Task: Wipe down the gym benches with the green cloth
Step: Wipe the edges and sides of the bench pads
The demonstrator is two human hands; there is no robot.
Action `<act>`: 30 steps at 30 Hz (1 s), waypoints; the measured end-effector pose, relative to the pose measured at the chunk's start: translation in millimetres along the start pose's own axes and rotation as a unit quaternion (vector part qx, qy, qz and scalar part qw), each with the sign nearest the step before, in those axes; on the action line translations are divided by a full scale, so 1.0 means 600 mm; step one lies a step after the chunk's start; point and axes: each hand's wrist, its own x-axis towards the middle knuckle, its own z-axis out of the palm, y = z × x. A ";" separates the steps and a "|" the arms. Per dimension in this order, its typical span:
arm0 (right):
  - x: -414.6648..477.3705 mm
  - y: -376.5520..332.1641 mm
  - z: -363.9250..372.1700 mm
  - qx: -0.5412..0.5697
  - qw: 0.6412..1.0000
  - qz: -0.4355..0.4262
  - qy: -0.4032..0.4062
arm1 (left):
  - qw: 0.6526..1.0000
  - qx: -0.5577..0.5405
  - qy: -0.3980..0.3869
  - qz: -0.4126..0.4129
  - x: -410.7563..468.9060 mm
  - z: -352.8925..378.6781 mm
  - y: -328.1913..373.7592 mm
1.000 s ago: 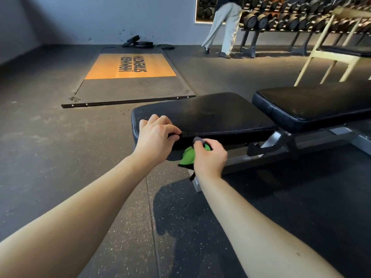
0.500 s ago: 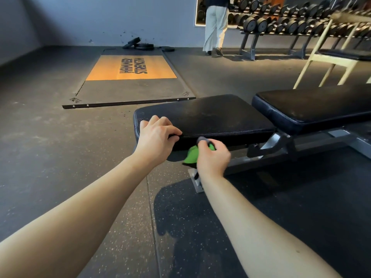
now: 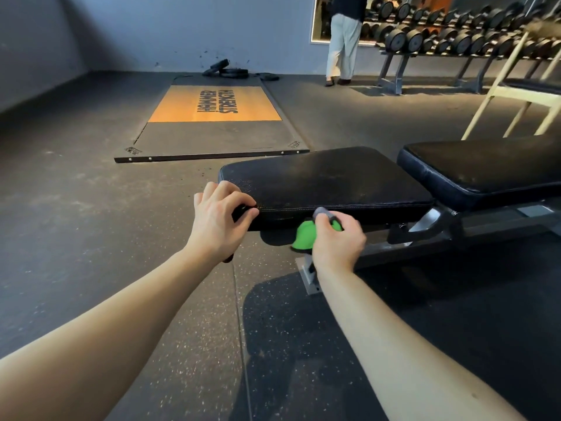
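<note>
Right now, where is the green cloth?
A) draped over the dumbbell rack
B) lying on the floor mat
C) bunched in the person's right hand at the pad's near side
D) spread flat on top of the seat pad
C: the green cloth is bunched in the right hand, low against the near side of the seat pad, while the left hand grips its corner.

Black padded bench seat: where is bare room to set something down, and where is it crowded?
Free: the top of the black padded seat, between the left hand at its near-left corner and the black back pad. Crowded: the near edge, where the right hand holds the green cloth.
</note>
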 end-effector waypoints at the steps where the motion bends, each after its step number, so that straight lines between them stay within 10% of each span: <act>1: 0.012 -0.002 -0.010 0.004 1.000 0.003 0.020 | 1.000 -0.006 0.006 -0.010 -0.003 -0.002 -0.004; 13: -0.112 -0.011 0.100 0.009 0.996 -0.005 -0.087 | 0.991 -0.125 0.019 -0.050 -0.033 0.004 -0.035; 22: -0.033 0.000 0.049 0.012 0.999 0.026 0.038 | 0.982 -0.170 0.021 -0.080 -0.041 0.003 -0.036; 30: -0.118 -0.009 0.112 -0.028 0.994 -0.027 -0.101 | 0.981 -0.181 0.029 -0.066 -0.038 -0.001 -0.048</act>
